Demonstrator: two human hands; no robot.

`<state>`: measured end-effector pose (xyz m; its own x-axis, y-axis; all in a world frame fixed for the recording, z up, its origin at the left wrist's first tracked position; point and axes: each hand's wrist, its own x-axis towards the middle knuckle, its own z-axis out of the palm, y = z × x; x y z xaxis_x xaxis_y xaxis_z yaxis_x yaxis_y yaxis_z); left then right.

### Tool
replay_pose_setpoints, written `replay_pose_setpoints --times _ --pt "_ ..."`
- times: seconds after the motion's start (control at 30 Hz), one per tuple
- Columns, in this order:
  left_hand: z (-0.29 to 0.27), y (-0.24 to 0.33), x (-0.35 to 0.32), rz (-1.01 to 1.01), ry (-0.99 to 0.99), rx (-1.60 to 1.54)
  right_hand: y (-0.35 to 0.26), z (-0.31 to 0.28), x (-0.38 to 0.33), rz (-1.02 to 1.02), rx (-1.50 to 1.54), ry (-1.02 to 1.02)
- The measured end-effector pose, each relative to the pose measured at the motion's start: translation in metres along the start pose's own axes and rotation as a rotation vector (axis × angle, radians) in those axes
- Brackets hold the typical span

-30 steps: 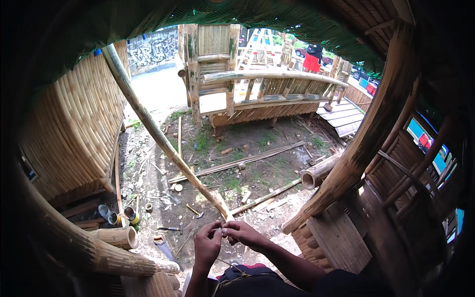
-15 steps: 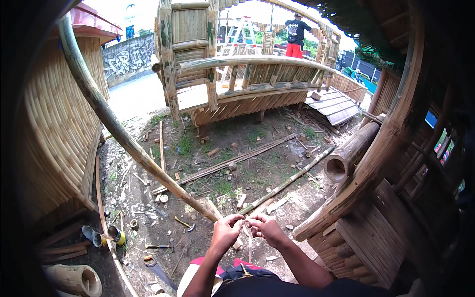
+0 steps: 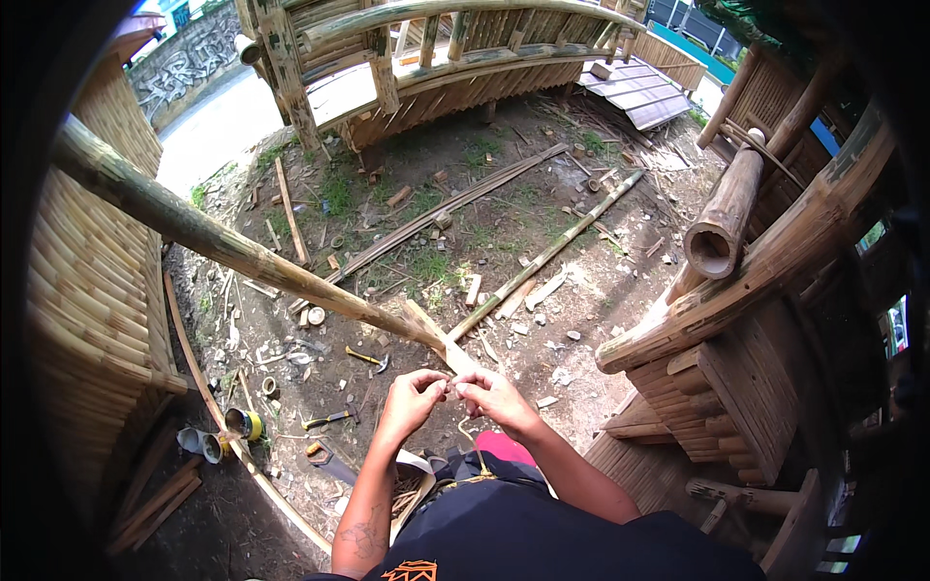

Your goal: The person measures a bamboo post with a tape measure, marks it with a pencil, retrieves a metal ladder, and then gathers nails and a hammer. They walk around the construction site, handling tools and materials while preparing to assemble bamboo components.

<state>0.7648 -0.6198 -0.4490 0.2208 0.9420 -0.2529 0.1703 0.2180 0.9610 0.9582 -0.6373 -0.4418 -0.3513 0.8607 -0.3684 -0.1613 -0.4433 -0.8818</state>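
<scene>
In front of my body, my left hand (image 3: 411, 401) and my right hand (image 3: 499, 399) meet with fingertips pinched close together. Something small seems to be between them, but it is too small to make out. Just beyond my fingers lies the lower end of a thick bamboo pole (image 3: 262, 257), which slants in from the upper left. A pale flat wood strip (image 3: 426, 324) crosses at that end, partly behind my right hand. Under my left forearm, an open pouch (image 3: 418, 474) at my waist carries several thin brown sticks (image 3: 402, 496). A yellowish cord (image 3: 475, 441) hangs at my waist.
Two hammers (image 3: 367, 359) and a handsaw (image 3: 330, 463) lie on the littered ground, left of my hands. Yellow-banded cans (image 3: 244, 423) stand farther left. A greenish bamboo pole (image 3: 552, 257) lies ahead; a bamboo railing (image 3: 465, 73) rises beyond. A timber beam (image 3: 746, 276) curves at right.
The view has tipped downward, and the person beyond the railing has gone out of it. My hands appear higher and slightly left in the picture, still pinched together. The waist pouch now shows.
</scene>
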Motion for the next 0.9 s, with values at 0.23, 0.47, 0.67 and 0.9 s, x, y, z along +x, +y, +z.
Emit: replay_pose_setpoints --times 0.23,0.47,0.67,0.9 --pt "-0.047 -0.014 -0.003 -0.047 0.077 0.213 0.018 0.026 0.019 0.167 0.035 0.049" --pt "-0.074 -0.021 -0.019 -0.104 0.26 0.184 0.022 0.051 0.083 0.283 -0.177 -0.185" --pt "-0.143 -0.071 -0.055 -0.268 0.754 -0.149 0.014 0.095 0.152 0.356 -0.445 -0.453" --pt "-0.193 -0.147 -0.071 -0.409 0.996 -0.587 0.058 0.181 0.229 0.485 -0.55 -0.61"
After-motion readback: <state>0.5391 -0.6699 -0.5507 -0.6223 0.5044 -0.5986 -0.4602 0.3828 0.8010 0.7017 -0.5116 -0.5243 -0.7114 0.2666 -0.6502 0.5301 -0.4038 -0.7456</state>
